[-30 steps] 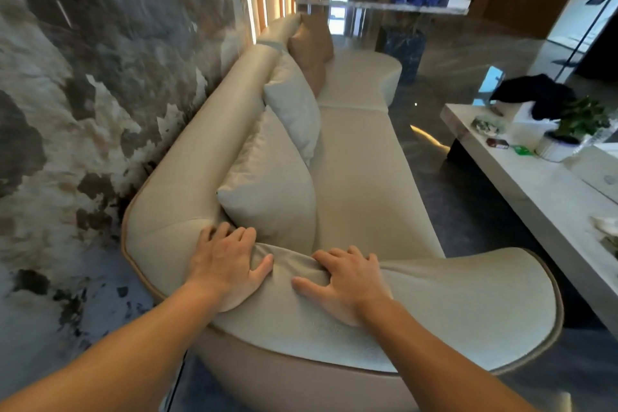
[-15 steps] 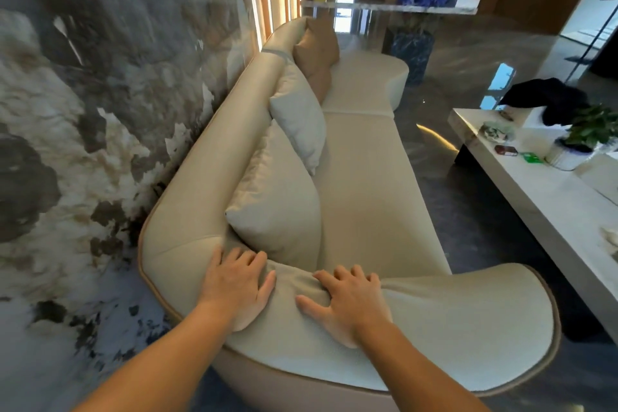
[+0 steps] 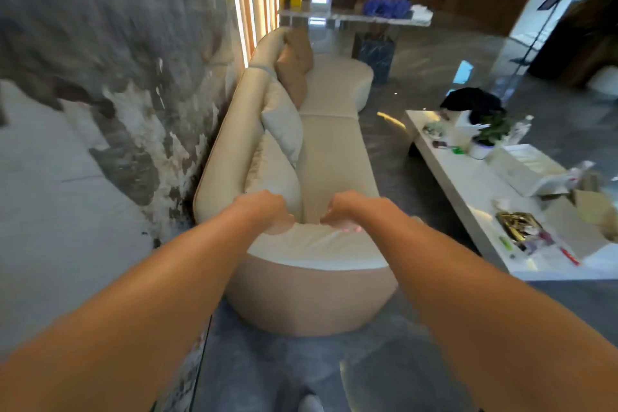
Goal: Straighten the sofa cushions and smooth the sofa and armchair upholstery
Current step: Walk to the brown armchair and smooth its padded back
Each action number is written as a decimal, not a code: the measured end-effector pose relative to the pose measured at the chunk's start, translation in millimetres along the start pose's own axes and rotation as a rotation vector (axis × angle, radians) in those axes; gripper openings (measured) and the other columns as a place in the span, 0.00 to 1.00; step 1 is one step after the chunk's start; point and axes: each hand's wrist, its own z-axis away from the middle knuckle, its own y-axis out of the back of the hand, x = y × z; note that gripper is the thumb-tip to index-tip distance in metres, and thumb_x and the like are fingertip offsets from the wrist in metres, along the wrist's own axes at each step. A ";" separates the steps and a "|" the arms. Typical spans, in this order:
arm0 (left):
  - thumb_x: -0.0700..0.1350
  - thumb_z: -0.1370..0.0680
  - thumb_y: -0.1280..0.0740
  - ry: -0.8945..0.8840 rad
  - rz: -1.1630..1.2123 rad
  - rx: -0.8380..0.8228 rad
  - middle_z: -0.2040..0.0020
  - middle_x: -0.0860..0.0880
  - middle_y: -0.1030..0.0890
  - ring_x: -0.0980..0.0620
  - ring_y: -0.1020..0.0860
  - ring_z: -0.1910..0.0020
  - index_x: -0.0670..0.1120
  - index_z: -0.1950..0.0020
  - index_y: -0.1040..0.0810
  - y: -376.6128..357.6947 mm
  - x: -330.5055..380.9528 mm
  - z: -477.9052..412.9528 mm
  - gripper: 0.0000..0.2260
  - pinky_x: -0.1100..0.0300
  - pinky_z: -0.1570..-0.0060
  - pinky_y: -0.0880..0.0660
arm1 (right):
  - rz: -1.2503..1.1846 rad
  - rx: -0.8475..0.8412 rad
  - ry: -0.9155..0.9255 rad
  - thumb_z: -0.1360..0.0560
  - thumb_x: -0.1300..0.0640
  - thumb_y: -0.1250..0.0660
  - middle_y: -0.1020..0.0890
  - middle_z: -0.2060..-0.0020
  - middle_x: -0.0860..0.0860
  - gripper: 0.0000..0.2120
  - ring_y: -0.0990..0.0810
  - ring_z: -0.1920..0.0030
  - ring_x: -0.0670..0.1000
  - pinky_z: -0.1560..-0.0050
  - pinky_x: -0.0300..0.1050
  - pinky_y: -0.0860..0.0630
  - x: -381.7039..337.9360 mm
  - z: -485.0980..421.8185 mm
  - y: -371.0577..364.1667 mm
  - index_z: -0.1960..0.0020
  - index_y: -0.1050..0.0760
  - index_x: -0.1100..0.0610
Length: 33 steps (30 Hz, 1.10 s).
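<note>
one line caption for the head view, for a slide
Both hands, left hand and right hand, pressing the cream sofa's near armrest.

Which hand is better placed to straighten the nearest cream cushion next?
Probably the left hand: it rests on the armrest right beside the nearest cream cushion. The right hand lies nearer the seat.

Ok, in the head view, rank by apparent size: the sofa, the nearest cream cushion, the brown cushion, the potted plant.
1. Sofa.
2. Nearest cream cushion.
3. Brown cushion.
4. Potted plant.
The brown cushion sits farther off, so its true size against the cream one is unsure.
</note>
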 end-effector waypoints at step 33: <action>0.56 0.23 0.46 -0.940 -0.244 -0.159 0.37 0.42 0.23 0.40 0.25 0.41 0.45 0.40 0.23 -303.9 547.7 711.5 0.21 0.49 0.46 0.29 | -0.360 0.123 -0.721 0.23 0.49 0.39 0.23 0.39 0.56 0.18 0.23 0.45 0.59 0.52 0.50 0.26 320.5 872.3 -471.8 0.36 0.25 0.53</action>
